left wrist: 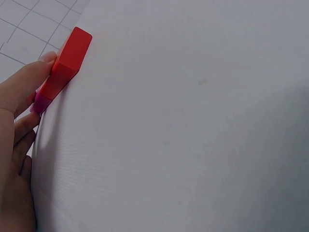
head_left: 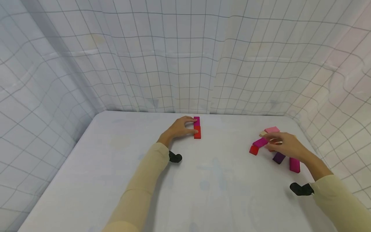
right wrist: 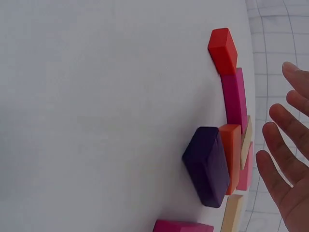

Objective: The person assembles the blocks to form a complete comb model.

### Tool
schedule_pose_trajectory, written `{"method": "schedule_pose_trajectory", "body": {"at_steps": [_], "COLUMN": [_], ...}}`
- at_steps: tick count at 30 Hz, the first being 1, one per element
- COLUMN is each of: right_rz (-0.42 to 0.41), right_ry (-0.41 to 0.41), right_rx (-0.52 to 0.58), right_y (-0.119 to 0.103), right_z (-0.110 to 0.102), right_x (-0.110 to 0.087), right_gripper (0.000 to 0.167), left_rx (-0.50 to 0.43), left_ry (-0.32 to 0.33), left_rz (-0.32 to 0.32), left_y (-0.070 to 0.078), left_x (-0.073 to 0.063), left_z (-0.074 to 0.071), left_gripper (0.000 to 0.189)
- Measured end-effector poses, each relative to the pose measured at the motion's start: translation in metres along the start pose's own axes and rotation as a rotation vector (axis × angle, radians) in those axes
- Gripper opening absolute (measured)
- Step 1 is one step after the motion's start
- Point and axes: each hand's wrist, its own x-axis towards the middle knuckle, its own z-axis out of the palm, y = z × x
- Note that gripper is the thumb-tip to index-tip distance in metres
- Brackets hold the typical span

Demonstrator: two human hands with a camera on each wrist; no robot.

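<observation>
My left hand [head_left: 179, 128] reaches to two blocks that stand end to end in a line. Its thumb touches the red block [head_left: 197, 132], and a finger rests at the magenta block [head_left: 196, 121] behind it. In the left wrist view the thumb lies along the side of the red block [left wrist: 72, 53]. My right hand [head_left: 282, 144] hovers over a loose group of blocks with its fingers spread, holding nothing. Under and beside it lie a magenta block [head_left: 260, 142], a small red block [head_left: 254, 150], a dark purple block [head_left: 279, 158] and an orange block [right wrist: 231, 157].
A pink block [head_left: 271, 129] and a pale wood block [head_left: 262, 133] lie behind the group. Another magenta block [head_left: 294, 165] lies nearer on the right. The white table [head_left: 203, 193] is walled by checked curtains [head_left: 185, 58].
</observation>
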Motion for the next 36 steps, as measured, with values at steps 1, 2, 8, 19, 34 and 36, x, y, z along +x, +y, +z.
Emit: {"method": "schedule_pose_trajectory", "body": {"at_steps": [1, 2, 8, 19, 34, 36], "right_rz": [0.004, 0.005, 0.031, 0.097, 0.176, 0.177], "right_ry": [0.003, 0.006, 0.013, 0.042, -0.041, -0.072], "right_rx": [-0.003, -0.006, -0.006, -0.035, -0.007, -0.004], "right_y": [0.003, 0.005, 0.020, 0.039, 0.073, 0.077], "right_z": [-0.001, -0.001, -0.004, -0.012, -0.014, -0.012], "right_x": [-0.003, -0.005, -0.019, -0.040, -0.072, -0.076], "right_gripper": [0.051, 0.051, 0.054, 0.061, 0.067, 0.069], "left_rx": [0.002, 0.001, 0.005, 0.018, 0.045, 0.041], "left_ry": [-0.002, -0.003, -0.007, -0.030, -0.042, -0.040], "left_rz": [-0.001, -0.002, -0.004, -0.014, 0.013, 0.013], "left_y": [0.000, 0.000, 0.000, 0.005, 0.004, 0.004], "left_x": [0.001, 0.001, 0.002, 0.000, -0.001, -0.001], "left_z": [0.000, 0.000, 0.000, -0.002, -0.002, -0.002], "left_gripper": [0.070, 0.070, 0.070, 0.069, 0.067, 0.066]}}
